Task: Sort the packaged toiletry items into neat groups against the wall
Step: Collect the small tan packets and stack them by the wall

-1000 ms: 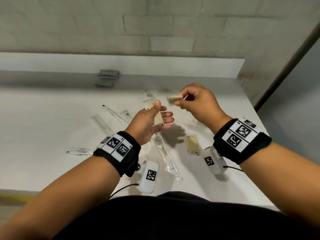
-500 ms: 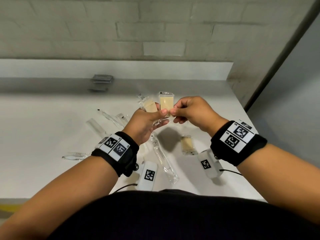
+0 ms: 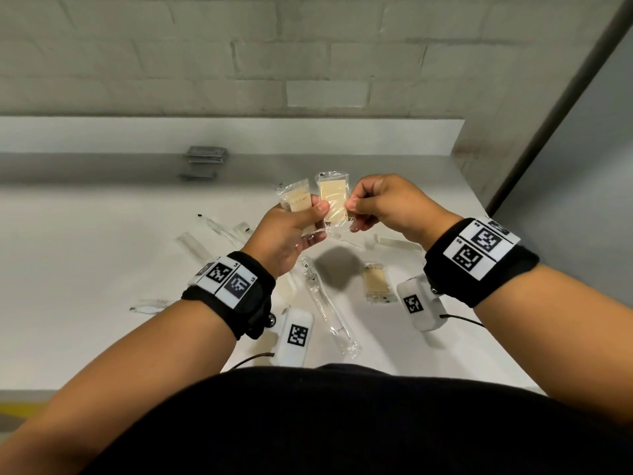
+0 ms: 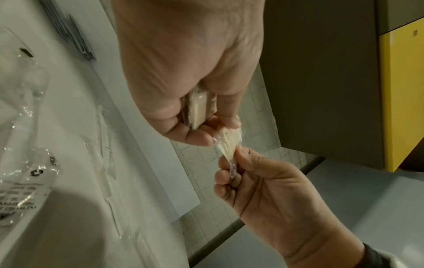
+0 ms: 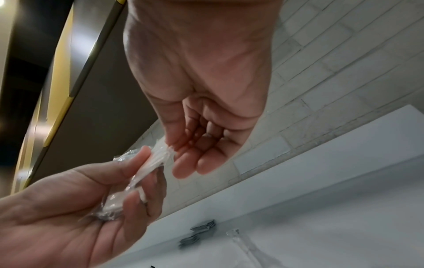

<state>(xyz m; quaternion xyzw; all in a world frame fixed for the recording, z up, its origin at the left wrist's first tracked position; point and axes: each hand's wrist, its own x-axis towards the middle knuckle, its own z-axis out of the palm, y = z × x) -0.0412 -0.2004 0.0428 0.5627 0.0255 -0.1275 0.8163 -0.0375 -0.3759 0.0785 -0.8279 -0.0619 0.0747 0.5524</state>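
Observation:
Above the white counter [image 3: 85, 262], my left hand [image 3: 317, 214] grips one beige soap packet [image 3: 296, 200] in its fingers. Its thumb also presses the left edge of a second beige soap packet [image 3: 333, 195]. My right hand [image 3: 354, 204] pinches that second packet by its right edge. In the left wrist view the first packet [image 4: 198, 108] lies inside my curled left hand [image 4: 201, 134], and the second packet [image 4: 229, 143] runs between it and my right hand [image 4: 238, 161]. The right wrist view shows my right hand [image 5: 173, 148] pinching the clear wrapper [image 5: 156, 159]. A third soap packet [image 3: 376, 282] lies on the counter.
A stack of grey sachets [image 3: 206, 154] sits against the back ledge [image 3: 342, 135]. A long clear toothbrush packet [image 3: 325, 303], a wrapped comb [image 3: 400, 242] and other clear packets [image 3: 202, 248] lie scattered under my hands. The counter ends at the right by a grey wall [image 3: 565, 166].
My right hand has brought its soap packet to my left hand. Both packets now stand upright side by side, with my left thumb on the second one.

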